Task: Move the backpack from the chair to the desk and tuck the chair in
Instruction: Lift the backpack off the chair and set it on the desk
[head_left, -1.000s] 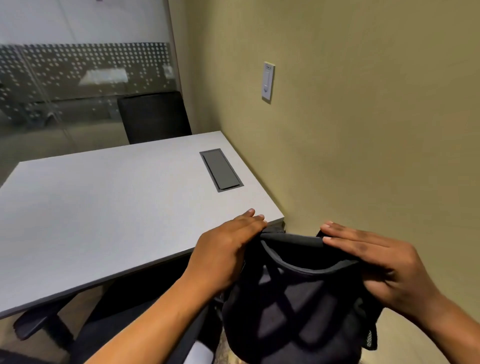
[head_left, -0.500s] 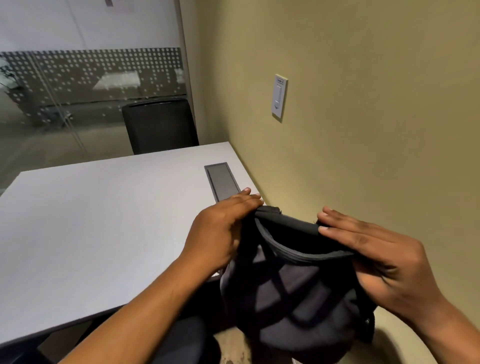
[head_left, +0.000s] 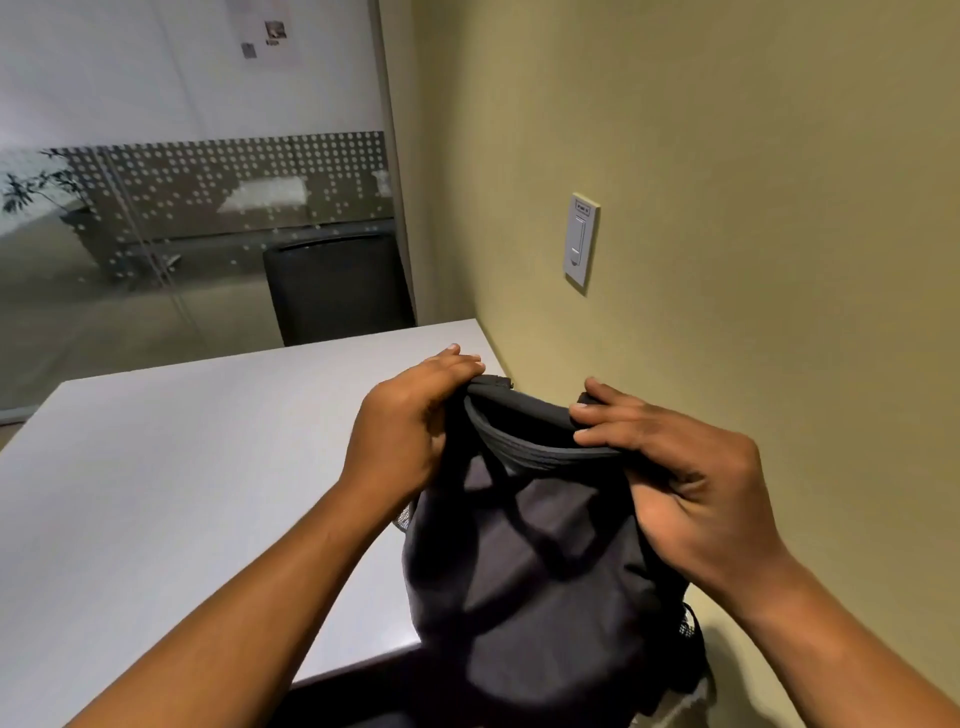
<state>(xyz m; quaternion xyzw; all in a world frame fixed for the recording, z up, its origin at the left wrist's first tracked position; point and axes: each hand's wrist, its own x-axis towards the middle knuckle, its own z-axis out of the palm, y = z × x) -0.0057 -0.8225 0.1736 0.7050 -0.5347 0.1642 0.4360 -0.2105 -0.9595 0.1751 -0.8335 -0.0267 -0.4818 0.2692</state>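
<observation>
Two hands (left (head_left: 400, 441), right (head_left: 691, 493)), one backpack (head_left: 530, 561)

Head camera, looking forward-down, close over desk (head_left: 156, 493) corner.

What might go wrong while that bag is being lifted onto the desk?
Both hands, left hand and right hand, pinch only the top edge of the dark backpack, so it may slip. Its body hangs at the desk corner and could catch the edge. The wall close beside it leaves little room to swing.
</observation>
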